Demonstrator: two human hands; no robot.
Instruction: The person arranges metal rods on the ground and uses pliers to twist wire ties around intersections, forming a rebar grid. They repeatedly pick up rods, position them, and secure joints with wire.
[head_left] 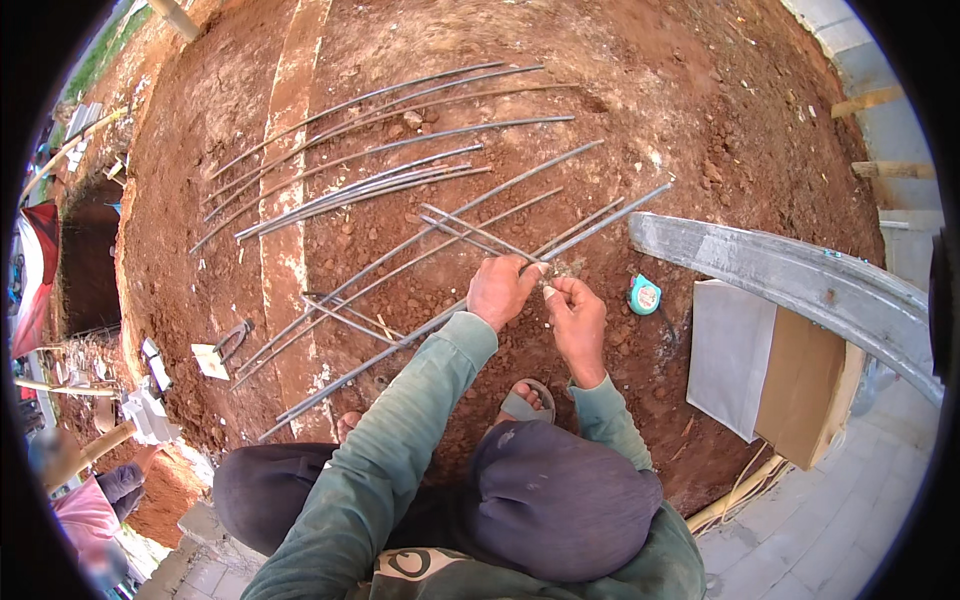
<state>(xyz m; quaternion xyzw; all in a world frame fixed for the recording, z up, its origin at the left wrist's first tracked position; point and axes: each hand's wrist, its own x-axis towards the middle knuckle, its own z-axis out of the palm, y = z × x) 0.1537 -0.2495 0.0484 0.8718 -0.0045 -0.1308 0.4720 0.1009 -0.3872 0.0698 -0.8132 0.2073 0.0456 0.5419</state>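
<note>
Thin steel rods lie crossed on the red soil in front of my bent knees. My left hand (497, 288) is closed around the end of a short crosswise rod (478, 229), where it meets the near long rods (610, 222). Close against it, my right hand (577, 325) is closed in a pinch at the same crossing; what its fingertips hold is too small to make out. Two more long rods (400, 248) run beyond my hands, with another short rod (352, 318) across them at the left. A turquoise tape measure (645, 295) lies right of my right hand.
Several loose rods (380, 125) lie farther off. Pincers (233, 340) rest on the soil at left. A grey metal channel (780, 255) extends over a white and brown box (733, 355) at right. Another person (95, 510) is at lower left, near a dark pit (90, 260).
</note>
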